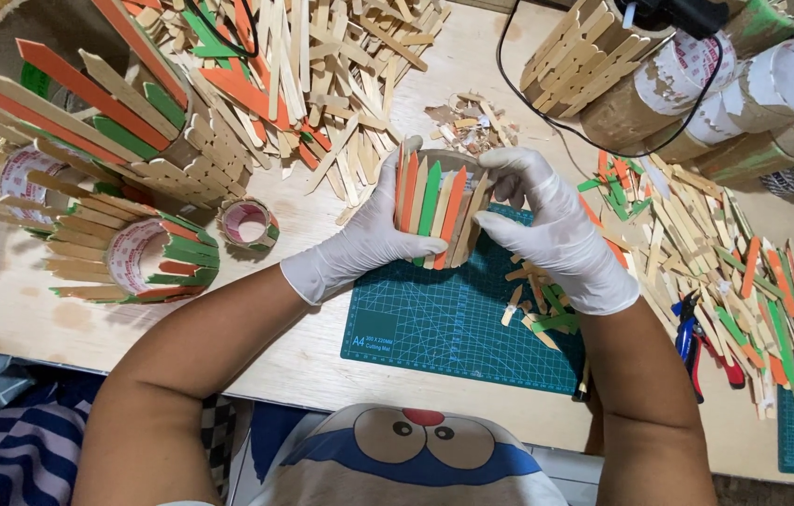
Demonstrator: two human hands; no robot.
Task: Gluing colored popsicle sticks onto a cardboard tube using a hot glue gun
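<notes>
Grip: your left hand and right hand squeeze the stick cup from both sides | Where: held just over the green mat | Risk: squeeze too hard and sticks may pop off; loose sticks lie under it.

wooden table, cutting mat, loose sticks

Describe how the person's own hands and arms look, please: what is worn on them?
The left hand and the right hand each wear a thin white disposable glove that ends just past the wrist, where it wrinkles. Both forearms are bare, without sleeves. No watch, bracelet or marking shows on them.
</notes>
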